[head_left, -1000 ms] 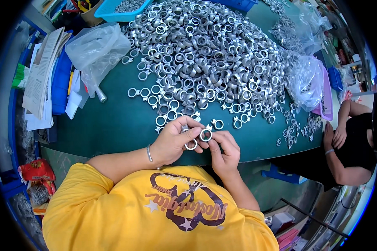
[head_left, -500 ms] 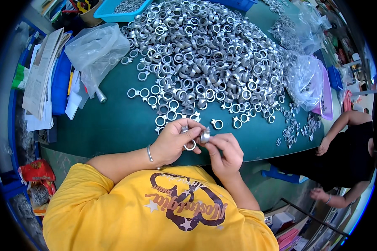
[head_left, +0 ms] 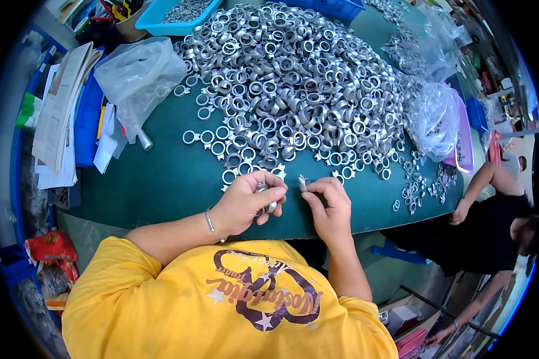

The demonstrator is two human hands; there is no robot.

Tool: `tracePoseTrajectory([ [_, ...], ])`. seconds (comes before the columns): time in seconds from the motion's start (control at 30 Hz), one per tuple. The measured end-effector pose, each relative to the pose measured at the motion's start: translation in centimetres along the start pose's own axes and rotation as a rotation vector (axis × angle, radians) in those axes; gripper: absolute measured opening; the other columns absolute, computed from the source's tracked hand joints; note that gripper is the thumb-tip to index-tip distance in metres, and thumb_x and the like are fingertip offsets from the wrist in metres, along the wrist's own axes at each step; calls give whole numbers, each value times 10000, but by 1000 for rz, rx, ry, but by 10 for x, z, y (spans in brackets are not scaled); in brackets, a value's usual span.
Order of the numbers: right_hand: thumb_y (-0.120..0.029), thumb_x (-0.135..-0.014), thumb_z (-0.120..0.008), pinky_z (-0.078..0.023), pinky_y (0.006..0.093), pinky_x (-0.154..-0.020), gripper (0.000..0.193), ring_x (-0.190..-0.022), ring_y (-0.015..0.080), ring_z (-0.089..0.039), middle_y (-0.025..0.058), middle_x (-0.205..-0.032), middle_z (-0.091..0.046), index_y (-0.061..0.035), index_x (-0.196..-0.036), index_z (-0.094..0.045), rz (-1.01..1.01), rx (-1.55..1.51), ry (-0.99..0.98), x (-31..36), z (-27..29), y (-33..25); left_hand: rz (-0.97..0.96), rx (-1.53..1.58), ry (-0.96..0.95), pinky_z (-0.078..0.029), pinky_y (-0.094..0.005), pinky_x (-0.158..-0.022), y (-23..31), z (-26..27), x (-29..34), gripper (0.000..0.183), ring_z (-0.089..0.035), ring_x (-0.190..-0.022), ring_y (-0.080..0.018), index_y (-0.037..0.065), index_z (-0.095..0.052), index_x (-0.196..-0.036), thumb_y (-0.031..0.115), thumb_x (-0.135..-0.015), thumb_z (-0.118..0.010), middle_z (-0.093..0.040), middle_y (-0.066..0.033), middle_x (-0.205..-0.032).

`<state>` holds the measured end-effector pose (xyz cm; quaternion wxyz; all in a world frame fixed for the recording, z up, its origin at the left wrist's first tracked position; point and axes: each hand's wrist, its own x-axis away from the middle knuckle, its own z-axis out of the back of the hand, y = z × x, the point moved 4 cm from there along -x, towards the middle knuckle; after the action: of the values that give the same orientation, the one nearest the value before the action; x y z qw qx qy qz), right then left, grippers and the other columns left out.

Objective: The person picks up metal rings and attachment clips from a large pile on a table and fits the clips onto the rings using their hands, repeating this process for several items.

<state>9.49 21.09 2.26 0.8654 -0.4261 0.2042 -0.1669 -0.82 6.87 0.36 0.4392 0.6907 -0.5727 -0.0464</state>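
My left hand [head_left: 236, 206] is closed around a few small silver metal rings [head_left: 272, 207], partly hidden by its thumb and fingers. To its right, a little apart, my right hand [head_left: 332, 212] pinches one metal ring [head_left: 304, 183] between thumb and fingertips, just over the table's near part. This ring is seen nearly edge-on, with a small lug at its top. Beyond both hands spreads a big heap of similar lugged rings [head_left: 293, 78]. Its near edge thins out into single rings close to my fingers.
Clear plastic bags [head_left: 141, 69] lie left of the heap, beside papers [head_left: 66, 113]. Blue trays [head_left: 176, 21] stand behind; another bag [head_left: 434, 116] and a pink tray [head_left: 461, 140] are at right. Smaller rings [head_left: 413, 194] lie near a co-worker's hand [head_left: 460, 212] at the table edge.
My hands have drawn apart, the right one moving slightly right. The lone ring that lay beyond them no longer shows there; a ring is in my right fingers. The co-worker's lower arm has swung down.
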Motion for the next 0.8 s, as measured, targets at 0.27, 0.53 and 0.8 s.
tracePoseTrajectory([
  [0.27,40,-745,-684,-462,261,-630,147,-706,192,-573,87,-809,-597,-9,-856,-602,56,-298,-64,6,-10,-18,3,-168,-36,-386,-180,-432,0,-7,0,146,-530,-542,-76,12,-578,-976,111,-876,-618,-598,-71,-745],
  [0.53,61,-741,-667,-477,283,-663,162,-749,222,-589,107,-847,-601,-4,-870,-596,174,-203,-32,6,-8,-21,-112,-414,-16,-385,-174,-435,3,-8,3,90,-505,-504,-57,16,-606,-902,80,-852,-643,-596,-48,-754],
  [0.8,-101,-930,-537,-464,206,-666,228,-754,94,-572,59,-869,-607,33,-1114,-541,-415,-847,-123,11,-14,0,-197,-475,-18,-391,-169,-437,3,-11,4,75,-524,-536,-52,2,-613,-884,54,-842,-646,-584,-26,-807],
])
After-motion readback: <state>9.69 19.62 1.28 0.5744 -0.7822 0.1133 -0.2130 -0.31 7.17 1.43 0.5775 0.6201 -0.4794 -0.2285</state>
